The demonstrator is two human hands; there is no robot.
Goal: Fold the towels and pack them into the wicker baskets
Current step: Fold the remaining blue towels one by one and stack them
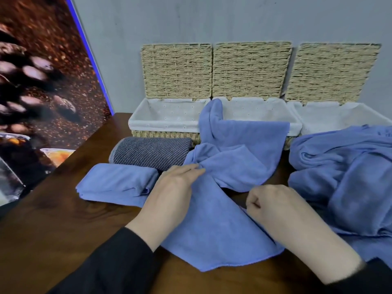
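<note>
Blue towel (222,225) lies spread and bunched mid-table, far end draped up over the front rim of the centre wicker basket (294,126). L hand (171,187) rests flat on the bunched middle, fingers straight, pressing cloth down. R hand (269,202) sits at the towel's right edge w/ fingers curled under; cannot tell whether it pinches the cloth or just rests there. Black sleeves on both arms.

Three baskets in a row at the back of the wooden table (63,219), all w/ lids up against the grey wall, white liners showing: left basket (163,128), centre, right basket (339,117). Left and right interiors show liner only.

Folded blue towel (116,183) near L hand, to its left. Rolled dark grey ribbed towel (152,152) just behind it, in front of left basket. Heap of unfolded blue towels (343,170) on right side of table, in front of right basket.
</note>
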